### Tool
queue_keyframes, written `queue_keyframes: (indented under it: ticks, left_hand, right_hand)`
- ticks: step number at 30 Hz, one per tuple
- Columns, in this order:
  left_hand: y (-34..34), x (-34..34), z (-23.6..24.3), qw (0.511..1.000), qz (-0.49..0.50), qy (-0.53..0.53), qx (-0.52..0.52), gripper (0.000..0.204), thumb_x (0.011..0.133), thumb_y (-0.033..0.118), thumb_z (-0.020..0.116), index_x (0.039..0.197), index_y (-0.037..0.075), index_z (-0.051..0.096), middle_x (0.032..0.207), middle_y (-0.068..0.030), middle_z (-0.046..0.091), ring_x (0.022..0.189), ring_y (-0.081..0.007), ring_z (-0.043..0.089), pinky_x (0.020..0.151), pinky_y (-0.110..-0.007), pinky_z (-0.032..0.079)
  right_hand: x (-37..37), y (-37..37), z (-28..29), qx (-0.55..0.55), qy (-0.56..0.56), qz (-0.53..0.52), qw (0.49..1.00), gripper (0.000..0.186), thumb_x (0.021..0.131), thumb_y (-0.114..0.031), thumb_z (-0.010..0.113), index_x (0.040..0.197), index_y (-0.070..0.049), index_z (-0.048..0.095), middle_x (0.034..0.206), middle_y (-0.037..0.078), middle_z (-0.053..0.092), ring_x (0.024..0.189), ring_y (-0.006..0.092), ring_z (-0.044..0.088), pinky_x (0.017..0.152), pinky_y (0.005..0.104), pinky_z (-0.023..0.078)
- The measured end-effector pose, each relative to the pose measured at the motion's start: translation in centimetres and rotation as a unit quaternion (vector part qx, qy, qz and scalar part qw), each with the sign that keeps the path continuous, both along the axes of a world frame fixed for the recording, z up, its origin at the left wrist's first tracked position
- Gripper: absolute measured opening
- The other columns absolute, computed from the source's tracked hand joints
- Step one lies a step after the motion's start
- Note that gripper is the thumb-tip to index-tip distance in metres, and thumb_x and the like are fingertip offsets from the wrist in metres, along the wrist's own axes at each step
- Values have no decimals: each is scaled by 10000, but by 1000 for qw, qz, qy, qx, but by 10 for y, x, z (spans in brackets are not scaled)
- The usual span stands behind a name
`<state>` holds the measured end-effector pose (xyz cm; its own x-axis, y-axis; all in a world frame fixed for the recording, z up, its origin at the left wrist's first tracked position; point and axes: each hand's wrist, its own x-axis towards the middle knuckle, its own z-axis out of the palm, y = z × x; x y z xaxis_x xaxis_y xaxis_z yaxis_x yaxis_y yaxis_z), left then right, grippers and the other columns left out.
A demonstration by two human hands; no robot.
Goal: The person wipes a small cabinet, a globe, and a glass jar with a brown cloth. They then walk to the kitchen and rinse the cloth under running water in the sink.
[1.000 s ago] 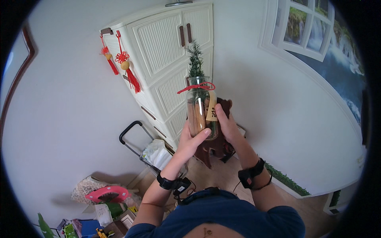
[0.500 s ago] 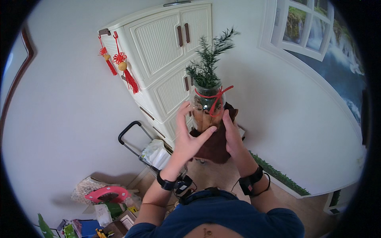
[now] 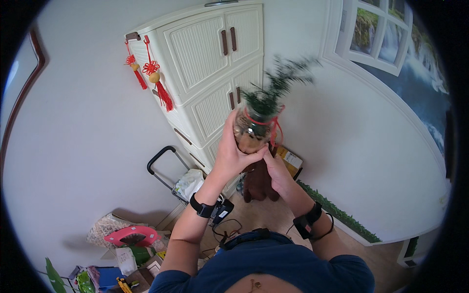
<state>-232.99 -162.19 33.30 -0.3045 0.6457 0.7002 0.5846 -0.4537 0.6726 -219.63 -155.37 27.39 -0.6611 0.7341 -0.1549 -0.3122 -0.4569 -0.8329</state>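
Room: pale walls [image 3: 93, 107] are enclosing the space, and a tall white cabinet [image 3: 195, 58] with ribbed panels and brown handles is standing beyond the hands.
Jar: a clear glass jar [image 3: 248, 132] with brown contents is being held up in mid-air before the cabinet, its mouth leaning toward the upper right.
Sprigs: dark green feathery sprigs [image 3: 276, 90] are spreading out of the mouth, their tips blurring.
Cord: a thin red cord [image 3: 278, 132] is circling the neck and trailing down the right side.
Left grip: the person's bare left grip [image 3: 229, 154] is grasping the jar, fingers wrapping its left side, thumb crossing low.
Right grip: the bare right grip [image 3: 278, 173] is meeting that thumb near the jar's lower end; its fingers are hiding, so its closure cannot be told.
Handling: smooth glass is probably calling for a full palm, support beneath, slow turning and fingers clear of the cord.
Below: a dark brown, soft-looking item [image 3: 259, 185] is showing under the hands, beside a yellow-and-white box [image 3: 289, 161].
Floor: a black-handled folding trolley [image 3: 160, 156] is standing on the light brown floor [image 3: 242, 210].
Ornaments: red knotted tassels [image 3: 163, 95] are hanging at the cabinet's left side.
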Motion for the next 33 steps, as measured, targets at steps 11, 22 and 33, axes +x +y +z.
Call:
queue_keyframes:
  ticks: [11, 22, 33]
  left_hand:
    - [4, 13, -17, 974, 64, -215, -2, 674, 842, 177, 755, 1344, -28, 354, 1204, -170, 554, 1123, -233, 554, 975, -366, 442]
    - [-31, 24, -4, 969, -91, -225, -47, 666, 881, 224, 693, 1395, -27, 352, 1266, -144, 554, 1158, -223, 545, 1009, -349, 413]
    - [-16, 13, -1, 936, 25, -337, 98, 402, 942, 203, 622, 1242, -7, 455, 1160, -98, 565, 1049, -169, 535, 954, -317, 422]
  right_hand:
    - [13, -31, 23, 382, -61, -43, 921, 532, 994, -406, 510, 1333, 1, 465, 1353, 143, 495, 1182, 250, 511, 968, 383, 427]
    - [6, 8, 80, 139, 77, 66, 985, 599, 1027, -503, 387, 1376, -20, 450, 1315, 74, 527, 1156, 144, 509, 1013, 312, 410]
    - [-16, -48, 52, 425, 59, -93, 898, 487, 1016, -292, 498, 1380, 22, 420, 1318, 123, 529, 1208, 222, 501, 1044, 349, 372]
